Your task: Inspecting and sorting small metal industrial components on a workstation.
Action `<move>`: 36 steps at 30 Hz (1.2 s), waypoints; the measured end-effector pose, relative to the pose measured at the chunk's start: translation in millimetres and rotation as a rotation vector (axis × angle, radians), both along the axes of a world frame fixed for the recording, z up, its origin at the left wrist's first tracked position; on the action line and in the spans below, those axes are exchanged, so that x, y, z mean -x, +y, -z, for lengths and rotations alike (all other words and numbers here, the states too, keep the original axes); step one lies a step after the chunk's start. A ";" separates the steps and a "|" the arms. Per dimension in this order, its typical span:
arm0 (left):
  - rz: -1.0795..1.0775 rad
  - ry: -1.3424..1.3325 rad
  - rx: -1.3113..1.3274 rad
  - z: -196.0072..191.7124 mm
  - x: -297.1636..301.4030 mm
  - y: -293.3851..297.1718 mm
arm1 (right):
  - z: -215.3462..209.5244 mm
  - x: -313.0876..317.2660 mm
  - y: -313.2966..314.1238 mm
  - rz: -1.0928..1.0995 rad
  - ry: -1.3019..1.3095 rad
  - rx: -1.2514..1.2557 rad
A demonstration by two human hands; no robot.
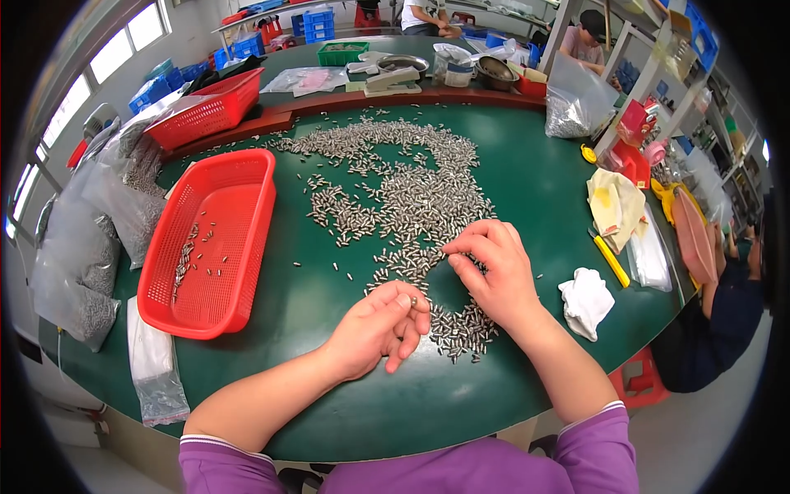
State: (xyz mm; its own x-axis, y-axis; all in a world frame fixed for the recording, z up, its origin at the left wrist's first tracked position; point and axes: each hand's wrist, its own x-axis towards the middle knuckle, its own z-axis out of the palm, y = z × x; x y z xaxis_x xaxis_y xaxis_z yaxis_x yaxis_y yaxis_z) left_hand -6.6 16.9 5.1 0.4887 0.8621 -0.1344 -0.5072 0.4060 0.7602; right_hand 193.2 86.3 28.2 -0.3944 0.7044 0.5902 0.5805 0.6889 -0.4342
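A wide heap of small silvery cylindrical metal parts (428, 193) spreads over the green tabletop (527, 202), with a smaller cluster trailing toward me. At the near edge of the heap, my left hand (374, 329) is palm up, pinching one small metal part (413, 302) between thumb and forefinger while its other fingers curl loosely. My right hand (500, 267) hovers at the right side of the heap, thumb and forefinger drawn together over the parts. Whatever its fingertips hold is too small to make out. A red plastic basket (267, 202) to the left contains several scattered parts.
Bags of metal parts (86, 263) line the left edge; another bag (576, 99) stands back right. A white cloth (586, 303), a yellow-handled cutter (611, 261) and a pale glove (615, 206) lie right. A second red basket (206, 111) sits back left. Other people sit beyond.
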 end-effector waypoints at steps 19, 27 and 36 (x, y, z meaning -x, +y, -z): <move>-0.009 -0.115 0.019 7.3 5.6 2.8 | 11.6 -1.3 5.9 -0.001 -0.251 0.023; -0.013 -0.097 0.038 5.3 3.3 2.9 | 13.2 -3.6 8.1 -0.071 -0.290 -0.021; 0.028 -0.003 0.039 1.4 0.9 1.2 | 0.9 2.8 -5.6 -0.404 0.148 0.497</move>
